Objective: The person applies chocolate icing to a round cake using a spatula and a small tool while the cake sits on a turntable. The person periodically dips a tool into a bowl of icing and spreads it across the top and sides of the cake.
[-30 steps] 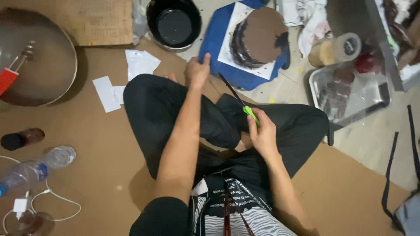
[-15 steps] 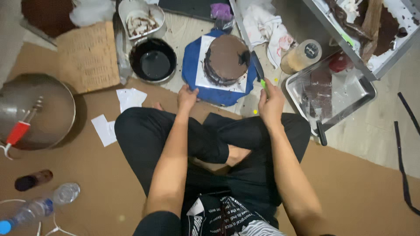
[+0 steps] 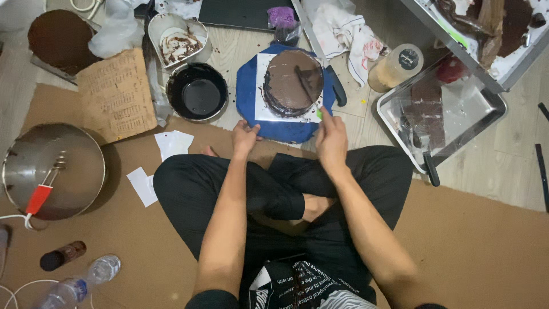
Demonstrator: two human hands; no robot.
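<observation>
A round chocolate cake [image 3: 293, 82] stands on white paper on a blue turntable [image 3: 247, 91] on the floor in front of my crossed legs. My right hand [image 3: 331, 134] grips a palette knife with a green handle [image 3: 304, 86]; its dark blade lies across the top of the cake. My left hand [image 3: 246, 137] rests on the near left edge of the blue turntable, fingers curled on its rim.
A black bowl of chocolate glaze [image 3: 197, 91] sits left of the cake, a smeared white tub [image 3: 177, 43] behind it. A metal tray [image 3: 440, 111] with cake scraps and a jar [image 3: 394, 67] lie right. A steel mixing bowl [image 3: 54, 171], bottles [image 3: 80, 280] and paper scraps lie left.
My view has tilted up and moved closer to the cake. My right hand moved from the cake's right side to its near edge, laying the knife blade across the top. My left hand stays on the turntable.
</observation>
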